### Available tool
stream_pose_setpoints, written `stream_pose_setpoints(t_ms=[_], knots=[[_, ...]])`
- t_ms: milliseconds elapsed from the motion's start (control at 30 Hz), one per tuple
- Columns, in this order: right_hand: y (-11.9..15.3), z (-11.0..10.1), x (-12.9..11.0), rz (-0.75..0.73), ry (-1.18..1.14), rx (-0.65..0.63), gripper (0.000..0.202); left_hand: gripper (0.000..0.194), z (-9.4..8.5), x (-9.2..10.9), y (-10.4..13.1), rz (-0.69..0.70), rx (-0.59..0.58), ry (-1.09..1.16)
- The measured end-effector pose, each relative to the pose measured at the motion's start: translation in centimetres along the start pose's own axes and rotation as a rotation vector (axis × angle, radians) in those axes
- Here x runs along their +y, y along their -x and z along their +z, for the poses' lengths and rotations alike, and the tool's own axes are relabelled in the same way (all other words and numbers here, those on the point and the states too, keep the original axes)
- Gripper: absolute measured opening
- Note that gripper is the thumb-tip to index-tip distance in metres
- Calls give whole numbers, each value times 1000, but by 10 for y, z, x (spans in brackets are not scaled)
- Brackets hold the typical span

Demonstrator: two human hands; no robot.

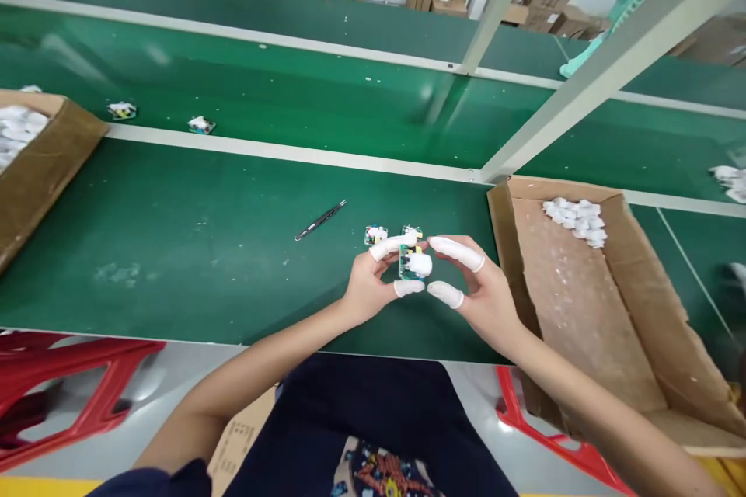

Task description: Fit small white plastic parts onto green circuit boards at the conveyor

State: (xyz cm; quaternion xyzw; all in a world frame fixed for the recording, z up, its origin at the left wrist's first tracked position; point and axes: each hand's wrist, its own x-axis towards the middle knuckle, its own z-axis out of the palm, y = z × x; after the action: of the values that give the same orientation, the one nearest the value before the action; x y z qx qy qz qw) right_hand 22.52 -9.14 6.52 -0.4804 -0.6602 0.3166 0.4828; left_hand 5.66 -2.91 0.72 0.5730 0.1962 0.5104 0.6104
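A small green circuit board [416, 262] with a white block on it is pinched between the thumb and index finger of my left hand [376, 279]. My right hand [475, 279] is just to the right of that board, its thumb and index finger apart; whether the fingertips touch the board's edge I cannot tell. White finger covers sit on the thumbs and index fingers of both hands. Just beyond my left fingers a second circuit board [376, 234] lies on the green table [233, 202]. Another board [413, 233] is partly hidden behind my left index finger.
Black tweezers [320, 220] lie left of the boards. At right stands a cardboard tray [583, 311] with white pieces [576, 221] at its far end. A cardboard box [52, 163] of white parts is at left. Two boards [201, 125] [122, 110] lie beyond the pale rail.
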Motion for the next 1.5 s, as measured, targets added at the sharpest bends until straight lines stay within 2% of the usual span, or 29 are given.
stream_pose_setpoints(t_ms=[100,200,300,367,433,500,567,633,700,900,1167,1300,1500], knots=[[4,6,-6,-44,32,32,42,62,1,0,6,149,-35,-133],[7,10,-8,-65,10,84,39,64,2,0,9,222,-32,-229],[7,11,-7,-28,-70,56,35,64,2,-1,10,267,-19,-269],[6,11,-6,65,-217,54,34,63,1,0,9,274,-31,-280],[4,9,-5,223,-391,63,39,64,1,1,7,301,-74,-293],[1,8,-5,423,-564,-25,36,65,1,2,5,354,-112,-311],[0,7,-6,589,-730,-181,26,66,1,2,4,401,-127,-328],[-1,7,-7,654,-858,-260,20,68,1,1,5,418,-147,-329],[1,9,-8,652,-912,-242,16,67,1,-1,5,403,-159,-316],[4,12,-9,630,-944,-178,20,65,4,0,5,336,-163,-302],[3,12,-7,663,-808,-121,23,64,4,4,6,301,-169,-359],[3,15,-6,674,-781,-136,35,62,3,3,7,274,-166,-392],[1,15,-2,708,-713,-119,37,58,3,3,5,218,-154,-486]])
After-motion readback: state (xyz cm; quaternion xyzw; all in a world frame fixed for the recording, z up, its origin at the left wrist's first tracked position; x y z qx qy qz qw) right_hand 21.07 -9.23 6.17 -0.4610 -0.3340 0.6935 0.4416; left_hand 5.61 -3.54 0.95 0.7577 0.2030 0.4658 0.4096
